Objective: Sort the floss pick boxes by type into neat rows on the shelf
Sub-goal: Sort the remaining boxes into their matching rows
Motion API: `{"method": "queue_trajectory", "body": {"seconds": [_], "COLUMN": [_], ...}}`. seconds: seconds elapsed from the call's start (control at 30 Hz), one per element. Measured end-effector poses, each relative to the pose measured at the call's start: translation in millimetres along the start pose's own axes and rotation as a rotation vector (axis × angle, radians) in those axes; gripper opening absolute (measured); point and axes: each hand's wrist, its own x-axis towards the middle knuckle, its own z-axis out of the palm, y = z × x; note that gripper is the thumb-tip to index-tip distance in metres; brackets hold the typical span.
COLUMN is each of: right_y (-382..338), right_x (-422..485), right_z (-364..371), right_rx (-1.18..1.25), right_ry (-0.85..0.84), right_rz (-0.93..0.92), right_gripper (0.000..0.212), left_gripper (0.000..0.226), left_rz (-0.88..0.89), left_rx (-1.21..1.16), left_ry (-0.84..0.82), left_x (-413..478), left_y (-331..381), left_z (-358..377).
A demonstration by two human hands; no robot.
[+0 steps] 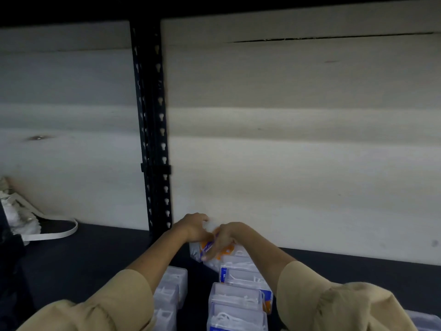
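Both of my hands meet on a clear floss pick box with an orange and white label (210, 247) at the back of a dark shelf (95, 254). My left hand (194, 226) grips its far top edge. My right hand (220, 240) lies over its front, fingers curled down across the label. Toward me runs a row of clear boxes with blue labels (238, 297). A second row of plain clear boxes (170, 290) stands to the left, partly hidden by my left arm.
A black perforated shelf upright (155, 139) rises just left of my hands, in front of a pale back wall (286, 163). White strapping and crumpled white material (31, 223) lie at the far left. Another clear box corner (420, 318) shows at bottom right.
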Motion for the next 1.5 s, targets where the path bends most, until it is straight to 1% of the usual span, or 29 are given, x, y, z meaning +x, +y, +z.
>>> {"method": "queue_trajectory", "body": {"seconds": [0.1, 0.17, 0.27, 0.3, 0.37, 0.43, 0.5, 0.6, 0.67, 0.77, 0.9, 0.97, 1.03, 1.13, 1.2, 1.23, 1.3, 1.37, 1.5], "right_y": [-4.2, -2.0, 4.2, 6.0, 10.1, 13.8, 17.0, 21.7, 23.2, 25.7, 30.8, 33.3, 36.1, 40.7, 44.0, 45.1, 45.8, 46.4, 45.2], "right_x": [0.4, 0.8, -1.7, -1.3, -3.5, -7.4, -12.3, -13.5, -12.2, -11.9, -20.3, -26.6, -33.9, -46.8, -54.2, -57.6, -64.3, -69.7, -79.9], "right_z": [5.9, 5.8, 0.5, -1.8, -5.3, -7.1, -7.7, -6.4, -5.4, -5.6, -8.6, -8.8, -8.2, -7.3, -7.0, -6.9, -6.4, -6.3, -4.2], "right_rx": [-0.016, 0.054, 0.178, 0.213, 0.271, 0.274, 0.256, 0.364, 0.434, 0.555, 0.638, 0.652, 0.707, 0.801, 0.840, 0.848, 0.859, 0.875, 0.891], "right_ry": [0.089, 0.145, 0.225, 0.236, 0.253, 0.263, 0.284, 0.309, 0.362, 0.423, 0.448, 0.466, 0.488, 0.497, 0.500, 0.504, 0.518, 0.518, 0.518], "right_rz": [-0.026, -0.010, 0.008, 0.002, -0.015, -0.035, -0.055, -0.062, -0.058, -0.084, -0.122, -0.120, -0.118, -0.126, -0.133, -0.135, -0.138, -0.139, -0.146], "right_gripper": [0.080, 0.084, 0.100, 0.100, 0.092, 0.082, 0.069, 0.052, 0.045, 0.032, 0.033, 0.033, 0.030, 0.028, 0.029, 0.029, 0.030, 0.030, 0.030], "left_gripper": [0.065, 0.063, 0.062, 0.061, 0.052, 0.029, 0.019, 0.020, 0.025, 0.031, 0.027, 0.021, 0.022, 0.034, 0.045, 0.046, 0.042, 0.032, 0.019], "left_rz": [0.019, 0.023, 0.010, 0.009, 0.004, -0.004, -0.027, -0.046, -0.048, -0.048, -0.072, -0.082, -0.075, -0.066, -0.056, -0.047, -0.023, 0.000, -0.042], "left_rx": [0.038, 0.020, -0.058, -0.089, -0.186, -0.288, -0.339, -0.378, -0.388, -0.336, -0.247, -0.239, -0.245, -0.306, -0.326, -0.317, -0.295, -0.246, -0.146], "left_ry": [0.048, 0.086, 0.136, 0.148, 0.164, 0.182, 0.184, 0.199, 0.223, 0.261, 0.258, 0.273, 0.280, 0.262, 0.214, 0.183, 0.134, 0.102, 0.063], "left_x": [-0.1, -2.5, -5.8, -6.2, -6.1, -6.5, -8.9, -12.2, -12.8, -15.0, -20.5, -24.7, -29.7, -38.2, -43.0, -46.2, -52.2, -56.6, -62.8], "left_y": [1.4, 0.1, -5.0, -7.2, -10.6, -12.4, -12.1, -12.1, -12.1, -11.6, -10.6, -9.3, -7.8, -7.3, -8.9, -9.5, -12.1, -17.2, -28.6], "left_z": [2.0, 0.4, -5.6, -7.7, -10.5, -12.0, -12.9, -13.3, -13.3, -16.9, -18.2, -17.7, -17.6, -17.6, -16.5, -16.5, -17.7, -19.8, -23.0]}}
